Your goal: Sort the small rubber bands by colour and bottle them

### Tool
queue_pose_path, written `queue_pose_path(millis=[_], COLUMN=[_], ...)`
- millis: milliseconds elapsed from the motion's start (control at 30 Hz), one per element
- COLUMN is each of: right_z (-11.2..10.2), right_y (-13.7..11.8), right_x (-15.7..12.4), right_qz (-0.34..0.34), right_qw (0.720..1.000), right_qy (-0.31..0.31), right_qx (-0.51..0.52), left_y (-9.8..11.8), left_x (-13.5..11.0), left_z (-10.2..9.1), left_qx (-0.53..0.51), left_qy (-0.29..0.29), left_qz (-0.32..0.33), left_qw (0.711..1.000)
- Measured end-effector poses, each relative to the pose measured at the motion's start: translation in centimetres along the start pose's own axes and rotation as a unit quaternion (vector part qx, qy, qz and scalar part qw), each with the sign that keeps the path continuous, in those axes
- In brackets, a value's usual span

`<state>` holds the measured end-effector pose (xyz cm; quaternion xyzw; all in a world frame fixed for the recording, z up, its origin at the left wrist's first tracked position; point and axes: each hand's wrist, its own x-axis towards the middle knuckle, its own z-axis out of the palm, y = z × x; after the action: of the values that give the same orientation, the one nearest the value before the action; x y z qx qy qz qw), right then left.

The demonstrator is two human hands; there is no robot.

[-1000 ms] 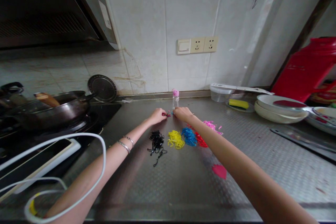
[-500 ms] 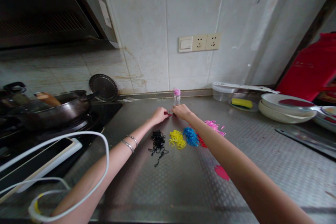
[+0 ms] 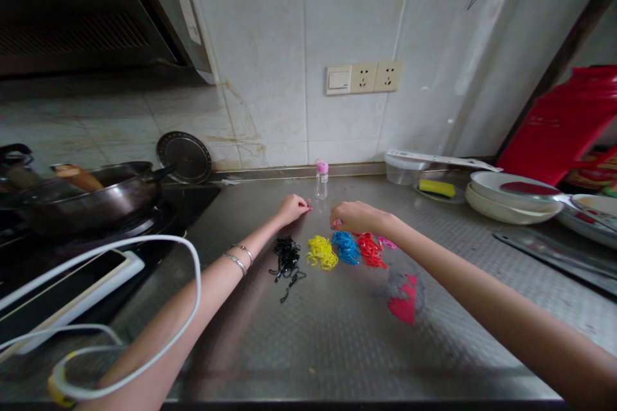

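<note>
Small heaps of rubber bands lie in a row on the steel counter [image 3: 337,340]: black [image 3: 287,253], yellow [image 3: 322,252], blue [image 3: 346,247], red [image 3: 370,248] and pink [image 3: 387,243]. My left hand [image 3: 290,209] is closed in a pinch on a small pink band at its fingertips, just behind the heaps. My right hand [image 3: 355,216] hovers over the red and pink heaps with its fingers curled; a bit of pink shows under them. A small clear bottle with a pink cap [image 3: 321,180] stands behind both hands.
A dark wok [image 3: 96,196] sits on the stove at the left, with a round lid [image 3: 184,157] against the wall. A white cable [image 3: 110,257] loops near my left arm. White plates [image 3: 511,196], a sponge [image 3: 436,188] and a red jug [image 3: 563,125] stand at the right. A red scrap [image 3: 403,307] lies near my right forearm.
My right hand has drawn back from the left hand, moving right and toward me over the red and pink heaps. The left hand stays put, still pinching the pink band.
</note>
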<state>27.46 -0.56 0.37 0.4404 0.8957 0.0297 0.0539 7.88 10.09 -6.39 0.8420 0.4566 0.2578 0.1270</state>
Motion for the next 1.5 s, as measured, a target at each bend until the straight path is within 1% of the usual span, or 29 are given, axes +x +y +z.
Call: queue_pose_path(millis=[100,267,400,500,600,700,800,900,1000,1067,1167,1233,1267,1333,1400,1433,1500], right_z=[-0.2,-0.8,-0.9,-0.6,-0.3,-0.1,0.1,0.4,0.9,1.2,1.4,1.4,1.4,1.3,1.2,1.2,1.1], right_y=[-0.6,-0.8,-0.1,0.9,2.2,3.6,4.6,4.9,4.8,4.8,4.8,4.8,4.8,4.6,4.2,4.0,3.4], right_x=[-0.9,-1.9,-2.6,-3.3,-4.2,-5.2,-6.0,-6.6,-6.9,-6.9,-6.6,-6.1,-5.7,-4.7,-3.4,-2.6,-0.9], right_qz=[0.0,0.005,0.03,0.047,0.068,0.103,0.139,0.162,0.168,0.168,0.168,0.166,0.163,0.152,0.138,0.131,0.118], right_qw=[1.0,1.0,0.999,0.999,0.997,0.993,0.988,0.985,0.984,0.984,0.984,0.984,0.984,0.986,0.987,0.988,0.989], right_qy=[-0.02,-0.015,-0.006,0.01,0.037,0.056,0.064,0.058,0.055,0.056,0.061,0.064,0.065,0.07,0.079,0.083,0.086], right_qx=[0.003,0.006,0.013,0.021,0.018,0.012,0.007,0.005,0.005,0.005,0.006,0.006,0.007,0.009,0.012,0.014,0.019], left_y=[0.2,-0.2,-0.8,-0.5,1.0,3.8,6.8,9.0,10.2,10.2,9.1,7.3,6.2,3.5,0.7,-0.5,-2.6], left_x=[-0.2,-0.2,-0.2,-0.3,-0.2,-0.2,-0.3,-0.6,-0.9,-0.9,-0.6,-0.2,0.0,0.2,0.1,-0.1,-0.6], left_z=[-0.1,0.0,-0.1,-0.6,-0.9,-0.4,0.9,2.6,3.8,4.0,3.3,2.1,1.4,-0.2,-1.7,-2.4,-3.4], left_qx=[-0.013,-0.026,-0.056,-0.077,-0.091,-0.086,-0.066,-0.063,-0.075,-0.087,-0.097,-0.099,-0.105,-0.118,-0.113,-0.106,-0.094], left_qy=[0.001,0.002,0.005,0.009,0.0,-0.022,-0.053,-0.079,-0.083,-0.077,-0.051,-0.013,0.006,0.044,0.079,0.088,0.074], left_qz=[-0.016,-0.021,-0.017,-0.01,0.004,0.033,0.071,0.11,0.122,0.118,0.103,0.077,0.059,-0.01,-0.062,-0.082,-0.116], left_qw=[1.0,0.999,0.998,0.997,0.996,0.996,0.994,0.989,0.986,0.986,0.989,0.992,0.993,0.992,0.989,0.987,0.986])
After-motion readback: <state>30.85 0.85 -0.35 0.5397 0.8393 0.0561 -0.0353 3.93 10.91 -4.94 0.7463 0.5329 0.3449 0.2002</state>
